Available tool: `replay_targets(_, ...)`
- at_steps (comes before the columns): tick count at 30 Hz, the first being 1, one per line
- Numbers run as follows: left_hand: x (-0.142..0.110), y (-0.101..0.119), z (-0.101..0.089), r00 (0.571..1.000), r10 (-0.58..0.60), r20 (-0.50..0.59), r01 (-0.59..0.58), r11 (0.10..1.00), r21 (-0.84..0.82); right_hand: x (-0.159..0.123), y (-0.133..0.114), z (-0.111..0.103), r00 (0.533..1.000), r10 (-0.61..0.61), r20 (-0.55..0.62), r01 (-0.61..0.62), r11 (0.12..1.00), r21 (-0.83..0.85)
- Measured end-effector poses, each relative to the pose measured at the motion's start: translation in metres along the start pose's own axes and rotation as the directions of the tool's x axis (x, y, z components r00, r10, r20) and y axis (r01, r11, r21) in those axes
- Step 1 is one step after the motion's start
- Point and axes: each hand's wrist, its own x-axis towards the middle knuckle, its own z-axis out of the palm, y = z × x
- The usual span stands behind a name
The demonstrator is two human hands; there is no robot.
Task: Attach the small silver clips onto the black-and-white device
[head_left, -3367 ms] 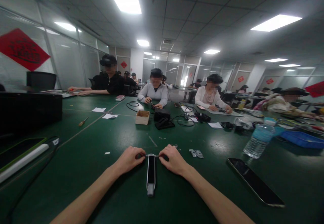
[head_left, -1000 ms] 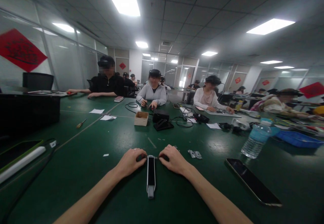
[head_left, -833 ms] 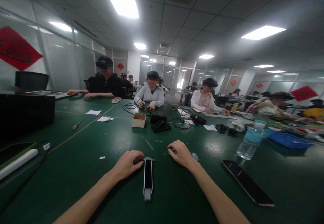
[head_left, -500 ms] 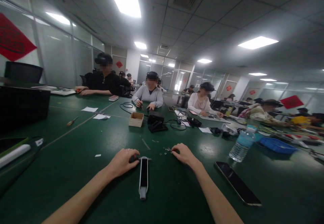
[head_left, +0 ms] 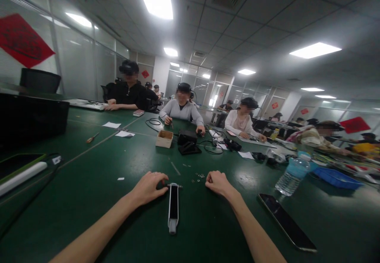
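On the green table lies a slim black bar with white edges (head_left: pixel 173 203), a grey piece at its near end and a thin crosspiece at its far end. My left hand (head_left: pixel 151 187) rests just left of that far end, thumb and forefinger apart with a gap between them. Whether they touch the crosspiece I cannot make out. Several tiny shiny rings (head_left: pixel 198 178) are scattered to the right of the bar. Right beside them my right hand (head_left: pixel 219 183) rests on the table with fingers curled and tips pressed together. Anything in that pinch is hidden.
A phone (head_left: pixel 286 221) and a water bottle (head_left: pixel 292 176) are on the right, a blue tray (head_left: pixel 337 178) beyond. Ahead stand an open cardboard box (head_left: pixel 164 139) and a black case (head_left: pixel 188 142). A screwdriver (head_left: pixel 92 138) lies left. Co-workers sit across the table.
The whole view has shifted, so things appear farther right. My right fingers look more tightly curled beside the rings. My left hand stays by the bar. The co-worker opposite has moved a hand outward.
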Motion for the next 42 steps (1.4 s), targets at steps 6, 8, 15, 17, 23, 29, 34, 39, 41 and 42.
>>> replay_targets(6, 0.001, -0.001, 0.001, 1.0, -0.005, 0.005, 0.005, 1.0, 0.009, 0.001, 0.01, -0.002, 1.0, 0.008, 0.026, -0.008, 1.0, 0.002)
replay_targets(8, 0.002, -0.002, 0.001, 1.0, -0.005, 0.011, 0.005, 1.0, 0.012, 0.002, 0.011, -0.003, 1.0, 0.004, 0.031, -0.004, 1.0, 0.002)
replay_targets(15, 0.003, -0.005, 0.004, 1.0, 0.001, 0.003, -0.001, 1.0, 0.019, 0.003, 0.006, -0.002, 1.0, 0.015, 0.011, -0.015, 1.0, -0.018)
replay_targets(17, 0.002, -0.005, 0.003, 1.0, -0.006, 0.008, 0.005, 1.0, 0.019, 0.001, 0.003, -0.003, 1.0, 0.012, 0.0, -0.012, 1.0, -0.021)
replay_targets(23, 0.002, -0.004, 0.002, 1.0, -0.011, 0.022, 0.01, 1.0, 0.018, -0.001, 0.0, -0.003, 0.999, 0.026, -0.02, -0.027, 0.999, -0.033)
replay_targets(29, 0.001, -0.002, 0.001, 1.0, -0.017, 0.019, 0.016, 1.0, 0.014, 0.002, 0.001, 0.001, 0.997, 0.067, 0.029, -0.067, 0.998, -0.001)
replay_targets(34, 0.001, -0.002, 0.001, 1.0, -0.018, 0.017, 0.017, 1.0, 0.023, -0.002, -0.002, 0.001, 0.997, 0.062, 0.053, -0.064, 0.998, 0.03)
replay_targets(39, 0.0, -0.007, 0.005, 1.0, 0.0, -0.003, 0.0, 1.0, 0.011, -0.002, -0.003, 0.0, 0.998, 0.044, 0.045, -0.046, 0.998, 0.04)
replay_targets(41, 0.0, -0.008, 0.006, 1.0, 0.001, -0.007, -0.001, 1.0, 0.012, -0.002, -0.004, 0.0, 0.998, 0.047, 0.036, -0.048, 0.998, 0.039)
replay_targets(42, 0.0, -0.008, 0.006, 1.0, -0.004, -0.007, 0.004, 1.0, 0.014, -0.002, -0.005, -0.001, 0.998, 0.049, 0.033, -0.05, 0.998, 0.042)
